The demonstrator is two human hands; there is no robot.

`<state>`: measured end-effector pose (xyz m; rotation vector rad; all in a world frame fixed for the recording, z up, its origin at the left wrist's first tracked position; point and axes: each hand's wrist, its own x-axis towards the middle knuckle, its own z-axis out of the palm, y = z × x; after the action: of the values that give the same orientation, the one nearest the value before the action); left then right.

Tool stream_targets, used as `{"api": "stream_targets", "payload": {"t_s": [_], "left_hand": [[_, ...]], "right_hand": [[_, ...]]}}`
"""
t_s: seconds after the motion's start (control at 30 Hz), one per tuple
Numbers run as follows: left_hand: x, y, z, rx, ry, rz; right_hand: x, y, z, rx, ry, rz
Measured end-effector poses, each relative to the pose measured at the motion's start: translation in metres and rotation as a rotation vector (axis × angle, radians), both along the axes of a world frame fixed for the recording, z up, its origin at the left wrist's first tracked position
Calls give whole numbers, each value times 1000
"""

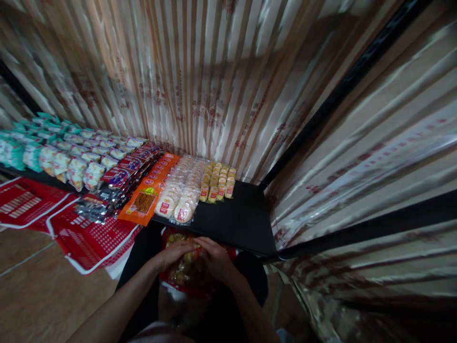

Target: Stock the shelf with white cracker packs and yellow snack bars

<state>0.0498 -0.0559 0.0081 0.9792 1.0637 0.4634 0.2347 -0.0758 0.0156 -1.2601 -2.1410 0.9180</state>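
Note:
A red bag with a clear front (187, 276), filled with small yellowish wrapped pieces, sits between my knees. My left hand (177, 251) lies over its top left, fingers closed on the plastic. From the other side my right hand (214, 257) grips the bag's top, its fingertips close to those of the left. The bag's opening is partly covered by both hands. Just beyond, on a black shelf (243, 219), stand rows of small yellow packs (217, 183) beside clear-wrapped round white pastries (178, 190).
Farther left on the shelf are an orange snack packet (146, 200), dark purple-red packets (132, 169), white packets (85, 157) and green packets (34, 155). Red plastic baskets (94, 238) stand below at left. Striped sheeting (214, 85) and a black post (342, 90) border the shelf.

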Motion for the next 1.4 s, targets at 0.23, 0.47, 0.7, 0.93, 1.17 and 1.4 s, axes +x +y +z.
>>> {"api": "stream_targets", "payload": {"t_s": [0.23,0.47,0.7,0.93,1.17,1.4], "left_hand": [[16,17,10,-77,-256,53],[54,32,18,81,-229,127],[94,56,-1,270,55,222],[129,84,-14,340,257,294],[150,101,-24,300,178,324],[164,113,-13,402,169,287]], "right_hand": [[17,9,1,-61,137,-302],[26,23,-13,-153,316,-584],[39,41,-12,-155,294,-711],[57,70,-20,-123,324,-792],[75,98,-35,-89,212,-831],[82,128,-36,-32,177,-893]]}}
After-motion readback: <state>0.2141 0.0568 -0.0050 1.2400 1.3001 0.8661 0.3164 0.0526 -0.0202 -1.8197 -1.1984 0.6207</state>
